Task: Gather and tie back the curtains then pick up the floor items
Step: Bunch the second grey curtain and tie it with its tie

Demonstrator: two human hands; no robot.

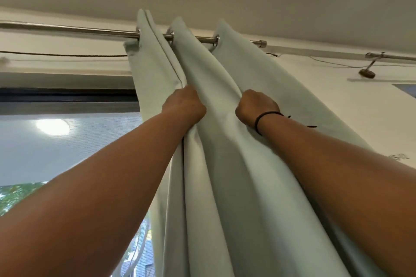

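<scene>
Pale green curtain (225, 141) hangs by eyelets from the metal rod (67, 29) across the upper frame, bunched in folds at centre, right of the window (56, 141). Left hand (184, 103), centre frame, fingers clenched on the curtain's left hemmed fold. Right hand (256, 105), just right of centre, fingers clenched on a fold further right; black band (258, 122) on that wrist.

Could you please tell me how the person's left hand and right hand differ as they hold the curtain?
The left hand grips the curtain at its hemmed leading edge, nearest the window; the right hand grips a fold further toward the wall. The right wrist wears a black band; the left wrist is bare. Both hands are closed into fists on the fabric, at about the same height below the rod.
</scene>
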